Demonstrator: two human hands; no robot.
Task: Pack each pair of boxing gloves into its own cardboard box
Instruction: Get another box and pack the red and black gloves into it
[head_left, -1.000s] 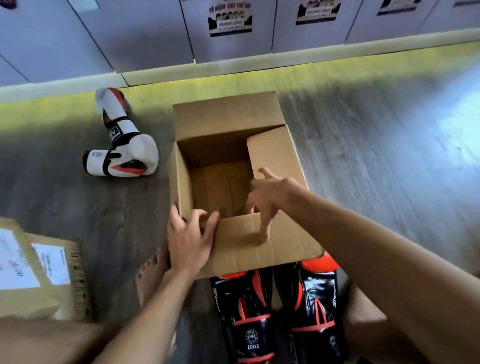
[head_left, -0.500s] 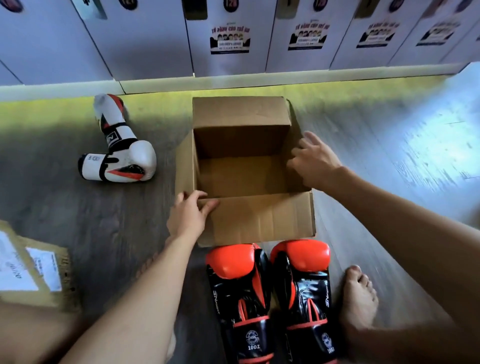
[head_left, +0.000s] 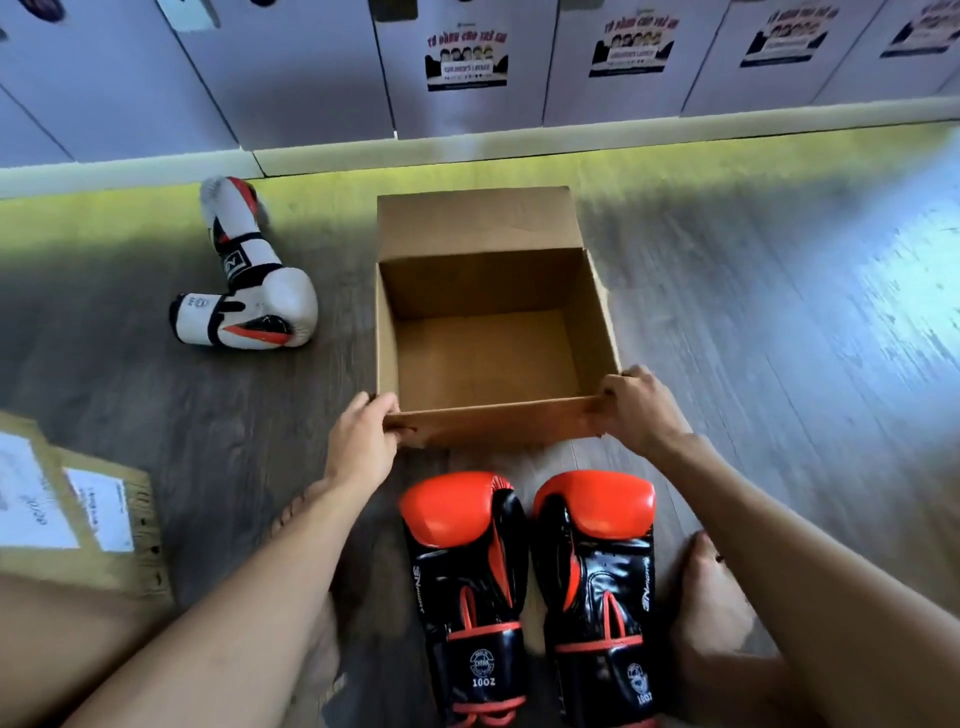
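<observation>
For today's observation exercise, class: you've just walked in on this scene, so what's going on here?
A person crouching on the floor grips the near flap of an open, empty cardboard box, left hand at one corner and right hand at the other. A black and orange pair of boxing gloves lies side by side just in front of the box, not yet packed. A white pair of gloves lies left of the box, and labelled parcels lie at the far left.

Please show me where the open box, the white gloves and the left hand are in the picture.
Open box (head_left: 488, 223): head view, on the raised far flap.
White gloves (head_left: 280, 301): head view, on the padded knuckle end of the nearer glove.
Left hand (head_left: 361, 444): head view, on the back of the hand.
</observation>
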